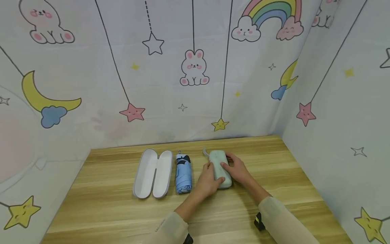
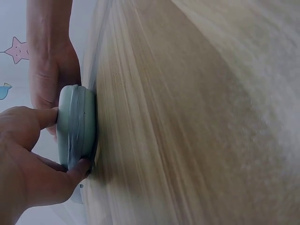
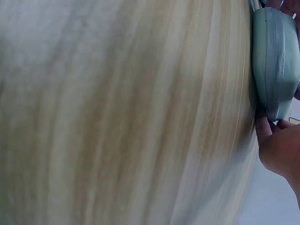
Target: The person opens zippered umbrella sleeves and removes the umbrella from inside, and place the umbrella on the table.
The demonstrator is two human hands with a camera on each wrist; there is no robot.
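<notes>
A mint-green zippered case [image 1: 217,159] lies lengthwise on the table, with a grey wrist strap [image 1: 206,153] at its far left corner. My left hand [image 1: 208,183] grips its left side, thumb over the near part of the top. From the right, my right hand [image 1: 239,171] holds the opposite side, its thumb on the top face and fingers along the far edge. The left wrist view shows the zipper seam of the case [image 2: 75,126] between my hands. In the right wrist view, fingers of my right hand [image 3: 283,152] reach under the case's lower edge.
Left of the case lies a folded blue umbrella [image 1: 183,176] with a dark pattern near its top. Further left is a white hard case [image 1: 145,174], spread open in two halves. The wooden table [image 1: 106,203] meets patterned cloth walls [image 1: 170,84] at its back and sides.
</notes>
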